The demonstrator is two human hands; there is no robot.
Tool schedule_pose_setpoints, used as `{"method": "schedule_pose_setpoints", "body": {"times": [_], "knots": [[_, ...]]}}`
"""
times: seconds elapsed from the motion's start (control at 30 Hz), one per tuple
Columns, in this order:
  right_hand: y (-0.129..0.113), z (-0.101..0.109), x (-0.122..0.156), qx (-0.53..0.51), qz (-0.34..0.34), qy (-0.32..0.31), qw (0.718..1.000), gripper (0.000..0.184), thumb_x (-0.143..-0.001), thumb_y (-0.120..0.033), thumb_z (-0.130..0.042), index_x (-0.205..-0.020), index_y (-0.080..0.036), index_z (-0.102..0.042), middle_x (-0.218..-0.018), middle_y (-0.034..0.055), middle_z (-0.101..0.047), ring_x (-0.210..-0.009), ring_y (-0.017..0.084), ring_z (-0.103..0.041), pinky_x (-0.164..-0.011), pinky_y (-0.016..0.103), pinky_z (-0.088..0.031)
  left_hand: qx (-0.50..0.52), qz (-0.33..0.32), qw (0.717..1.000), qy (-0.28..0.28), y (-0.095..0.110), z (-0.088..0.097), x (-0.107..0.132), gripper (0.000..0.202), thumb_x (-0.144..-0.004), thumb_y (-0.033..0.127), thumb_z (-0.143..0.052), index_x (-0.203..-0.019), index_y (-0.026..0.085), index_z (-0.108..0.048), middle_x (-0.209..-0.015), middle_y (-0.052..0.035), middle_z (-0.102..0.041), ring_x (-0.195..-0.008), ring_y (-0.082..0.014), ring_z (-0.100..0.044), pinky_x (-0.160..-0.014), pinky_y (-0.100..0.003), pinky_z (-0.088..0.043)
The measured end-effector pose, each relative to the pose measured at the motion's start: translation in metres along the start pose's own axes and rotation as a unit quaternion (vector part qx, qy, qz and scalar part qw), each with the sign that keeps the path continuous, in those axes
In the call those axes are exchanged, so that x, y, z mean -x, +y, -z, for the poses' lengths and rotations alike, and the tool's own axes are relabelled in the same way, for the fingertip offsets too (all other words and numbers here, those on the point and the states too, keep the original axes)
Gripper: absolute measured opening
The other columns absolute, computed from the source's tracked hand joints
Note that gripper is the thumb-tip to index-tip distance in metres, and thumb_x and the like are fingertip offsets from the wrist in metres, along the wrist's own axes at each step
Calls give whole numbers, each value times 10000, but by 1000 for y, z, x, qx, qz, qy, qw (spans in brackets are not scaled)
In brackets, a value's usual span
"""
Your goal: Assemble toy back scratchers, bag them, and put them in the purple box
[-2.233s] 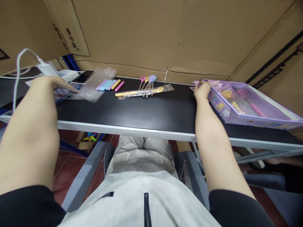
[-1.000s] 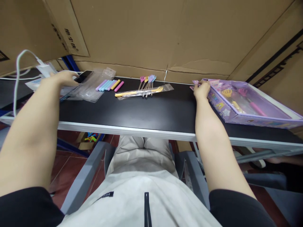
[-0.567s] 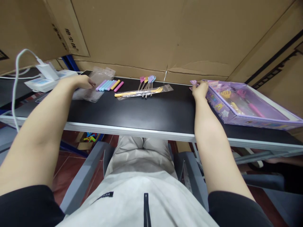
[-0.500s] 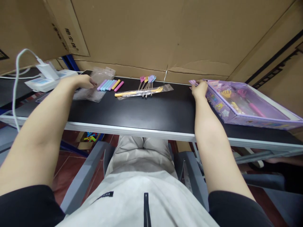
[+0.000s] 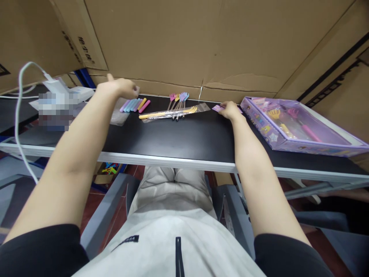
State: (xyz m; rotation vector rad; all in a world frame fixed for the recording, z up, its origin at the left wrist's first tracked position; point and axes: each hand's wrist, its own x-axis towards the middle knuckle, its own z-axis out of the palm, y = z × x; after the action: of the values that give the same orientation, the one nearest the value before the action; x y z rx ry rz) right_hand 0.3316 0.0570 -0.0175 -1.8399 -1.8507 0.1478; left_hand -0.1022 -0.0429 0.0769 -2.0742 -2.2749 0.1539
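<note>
Stretching up from the lower left, the left arm is held above the desk, its left grip curled over one clear bag at upper left; whether anything is pinched cannot be told. The right grip is laid flat and unclenched on one pink card, right of centre. Six coloured sticks, one bagged packet and one purple box are counted.

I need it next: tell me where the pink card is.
Head view, right of centre: the card is at the right hand, between the bagged spoon and the purple box.
</note>
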Motion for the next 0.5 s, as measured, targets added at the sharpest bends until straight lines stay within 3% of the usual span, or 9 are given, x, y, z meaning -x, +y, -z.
{"method": "schedule_pose_setpoints", "body": {"times": [0.07, 0.13, 0.2, 0.3, 0.4, 0.5], "knots": [[1, -3, -3, -9, 1, 10, 1000, 302, -674, 5, -717, -875, -219, -709, -1128, 102, -806, -1293, 372, -715, -1208, 535, -479, 34, -63, 996, 50, 34, 9, 4, 550, -1035, 333, -496, -1521, 101, -613, -1597, -152, -608, -1512, -360, -496, -1308, -719, -62], [1, -5, -5, -22, 5, 14, 1000, 297, -647, -12, -739, -834, -236, -682, -1069, 79, -803, -1259, 375, -727, -1196, 569, -482, 78, -127, 987, 56, 65, 13, 4, 537, -1027, 336, -521, -1518, 152, -633, -1569, -107, -637, -1510, -349, -501, -1326, -666, -78], [-1, -7, -5, -31, 0, 13, 999, 296, -627, -19, -743, -799, -239, -644, -1052, 77, -792, -1220, 361, -739, -1176, 560, -500, 121, -189, 973, 45, 94, 13, -2, 521, -976, 469, -609, -1445, 264, -699, -1475, -25, -693, -1477, -375, -531, -1298, -641, -195], [-6, -7, -2, -34, -9, 17, 999, 280, -632, -44, -724, -779, -243, -592, -1122, 95, -766, -1202, 338, -744, -1166, 542, -510, 162, -255, 953, 5, 135, 9, -16, 544, -877, 484, -705, -1374, 265, -738, -1391, -17, -725, -1389, -356, -608, -1202, -504, -403], [-10, -4, 4, -36, -4, 8, 999, 237, -656, -87, -695, -763, -254, -565, -1175, 93, -752, -1227, 338, -733, -1187, 543, -495, 182, -288, 940, -12, 170, -3, -35, 530, -807, 481, -751, -1275, 231, -770, -1225, -43, -779, -1260, -352, -683, -1101, -456, -503], [-15, -1, 7, -43, 11, -11, 999, 206, -659, -99, -659, -716, -264, -550, -1109, 93, -786, -1235, 358, -728, -1178, 516, -511, 241, -249, 938, -3, 197, -20, -49, 422, -784, 370, -771, -1170, 197, -778, -1134, -107, -790, -1170, -366, -722, -1013, -467, -550]]}}
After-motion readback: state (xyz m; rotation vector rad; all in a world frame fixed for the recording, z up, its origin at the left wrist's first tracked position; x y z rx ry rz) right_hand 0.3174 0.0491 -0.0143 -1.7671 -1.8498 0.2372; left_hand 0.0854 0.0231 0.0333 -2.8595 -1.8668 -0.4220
